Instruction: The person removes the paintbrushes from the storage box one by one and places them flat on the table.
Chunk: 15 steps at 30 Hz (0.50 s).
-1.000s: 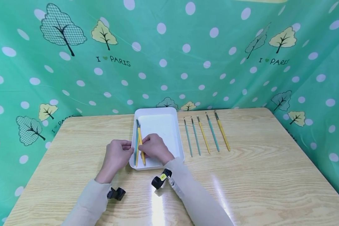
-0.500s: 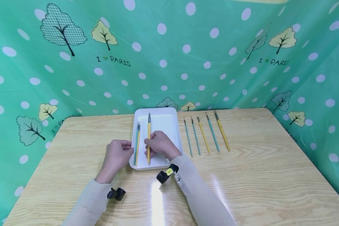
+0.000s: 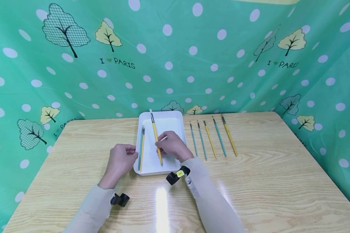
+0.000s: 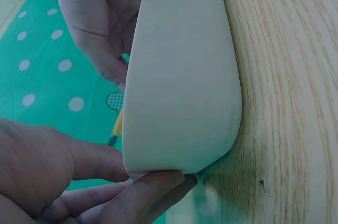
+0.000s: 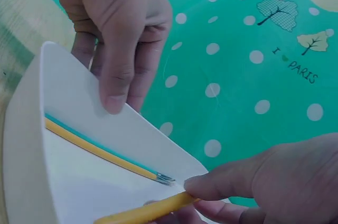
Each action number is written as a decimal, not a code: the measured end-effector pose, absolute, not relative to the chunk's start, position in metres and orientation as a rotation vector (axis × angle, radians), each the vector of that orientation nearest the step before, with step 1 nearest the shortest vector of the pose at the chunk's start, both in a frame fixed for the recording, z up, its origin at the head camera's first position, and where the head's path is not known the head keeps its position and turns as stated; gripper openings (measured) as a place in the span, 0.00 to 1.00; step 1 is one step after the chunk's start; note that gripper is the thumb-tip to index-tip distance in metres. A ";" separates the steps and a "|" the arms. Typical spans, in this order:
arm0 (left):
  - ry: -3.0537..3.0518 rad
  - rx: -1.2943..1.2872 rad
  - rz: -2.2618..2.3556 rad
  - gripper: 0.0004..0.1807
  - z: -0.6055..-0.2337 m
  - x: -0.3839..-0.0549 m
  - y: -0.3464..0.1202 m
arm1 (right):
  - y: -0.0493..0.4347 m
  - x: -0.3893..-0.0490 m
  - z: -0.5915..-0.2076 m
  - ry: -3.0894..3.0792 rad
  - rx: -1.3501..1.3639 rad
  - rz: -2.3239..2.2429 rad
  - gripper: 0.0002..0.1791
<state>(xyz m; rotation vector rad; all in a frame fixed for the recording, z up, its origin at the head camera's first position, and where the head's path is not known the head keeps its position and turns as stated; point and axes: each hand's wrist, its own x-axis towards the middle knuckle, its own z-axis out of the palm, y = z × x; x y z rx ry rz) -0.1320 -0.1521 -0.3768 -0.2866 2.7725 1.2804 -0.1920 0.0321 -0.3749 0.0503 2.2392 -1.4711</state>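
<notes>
In the head view, my left hand [image 3: 121,160] grips the left wall of a white tray [image 3: 170,123]. The left wrist view shows thumb and fingers on either side of the tray wall [image 4: 182,76]. My right hand [image 3: 173,145] pinches a thick yellow paintbrush [image 3: 154,129] by its handle over the tray, bristles pointing away, near the far rim. Along the left wall inside lie a teal paintbrush [image 3: 140,145] and a thin yellow paintbrush [image 3: 143,149], side by side. In the right wrist view, the held brush's handle end [image 5: 142,212] shows, its bristles hidden.
To the tray's right, several paintbrushes lie in a spaced row on the wooden table [image 3: 280,168], among them a teal one [image 3: 219,137] and a thick yellow one [image 3: 229,135]. A green printed curtain [image 3: 175,81] hangs behind the table.
The right hand has carried the thick yellow paintbrush rightward, away from the two brushes by the left wall, and its bristle end has shifted farther away. The left hand keeps its place.
</notes>
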 end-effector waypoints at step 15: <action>2.768 -0.289 1.287 0.16 -0.377 -0.132 -0.152 | 0.051 -0.200 -0.367 2.168 0.110 -1.562 0.14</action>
